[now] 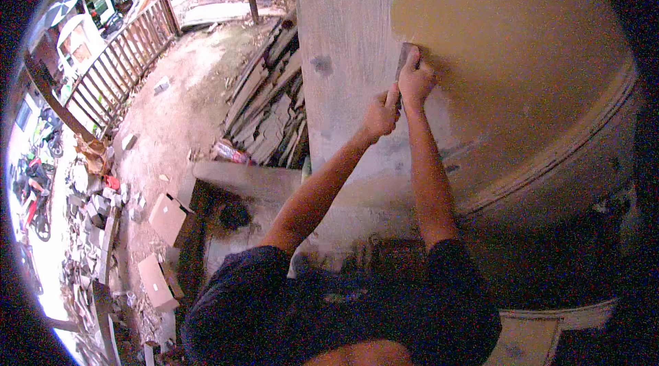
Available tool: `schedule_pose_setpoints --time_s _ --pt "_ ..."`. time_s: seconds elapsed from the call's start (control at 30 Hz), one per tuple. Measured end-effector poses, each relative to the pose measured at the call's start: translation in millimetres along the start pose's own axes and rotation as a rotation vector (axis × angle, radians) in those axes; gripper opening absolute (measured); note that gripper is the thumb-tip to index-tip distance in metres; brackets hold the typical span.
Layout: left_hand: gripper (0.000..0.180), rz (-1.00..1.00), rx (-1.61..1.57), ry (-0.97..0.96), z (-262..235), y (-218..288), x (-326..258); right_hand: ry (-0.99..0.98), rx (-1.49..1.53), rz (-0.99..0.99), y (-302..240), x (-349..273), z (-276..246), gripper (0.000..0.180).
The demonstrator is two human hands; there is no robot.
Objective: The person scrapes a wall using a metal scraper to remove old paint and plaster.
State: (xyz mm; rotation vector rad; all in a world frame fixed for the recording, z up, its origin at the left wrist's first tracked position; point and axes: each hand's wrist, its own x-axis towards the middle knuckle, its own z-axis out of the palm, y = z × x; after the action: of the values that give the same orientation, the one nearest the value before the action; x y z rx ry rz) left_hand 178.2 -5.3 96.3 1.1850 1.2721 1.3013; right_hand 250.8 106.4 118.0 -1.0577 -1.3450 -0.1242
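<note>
scraper: dark flat blade, pressed flat on the wall, at about 12 o'clock from the person's torso, arms stretched up to it
axis: blade's long axis runs roughly 12–6 o'clock, along the edge where tan coat meets the bare grey strip
bare strip: lies at 9 o'clock from the blade, touching its left edge (tan coat spreads away to 3 o'clock)
right hand: on top, fingers curled down over the blade's lower part, pressing it to the wall; clamped, not spread
left hand: just below at 7 o'clock from the right, touching it, fist wrapped round what looks like the handle (handle itself mostly hidden)
nearer hand: right is on the blade; left sits further back toward the body
hands together: stacked, no gap between them
planks: stacked at 9 o'clock of the hands, well apart, leaning by the wall's left side
</note>
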Motion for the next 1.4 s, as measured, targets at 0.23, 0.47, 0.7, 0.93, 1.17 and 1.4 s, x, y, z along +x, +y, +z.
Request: schedule_pose_setpoints --time_s 0.23,0.47,0.7,0.93,1.17,1.4 --pt "0.059 0.164 0.009 0.016 -9.7 19.0 22.5 -0.033 -0.001 0.199 -28.5 28.9 9.3 0.062" --pt "0.057 0.035 -0.096 -0.012 1.2 10.2 12.8 0.020 0.024 0.026 -13.2 19.1 2.6 0.047" --pt "0.056 0.023 -0.032 -0.019 -0.1 -10.1 12.2 0.238 0.128 -0.261 -13.5 9.8 2.2 0.053" --pt "0.057 0.030 -0.145 -0.087 8.1 8.9 19.0 0.076 -0.068 -0.084 8.9 28.1 5.0 0.045" --pt "0.058 -0.040 -0.120 -0.051 4.9 2.9 8.8 -0.025 -0.050 0.102 -5.6 13.9 -0.9 0.057" --pt "0.059 -0.083 -0.110 -0.050 7.4 19.2 4.3 0.070 -0.075 0.052 -8.8 19.2 -5.4 0.066"
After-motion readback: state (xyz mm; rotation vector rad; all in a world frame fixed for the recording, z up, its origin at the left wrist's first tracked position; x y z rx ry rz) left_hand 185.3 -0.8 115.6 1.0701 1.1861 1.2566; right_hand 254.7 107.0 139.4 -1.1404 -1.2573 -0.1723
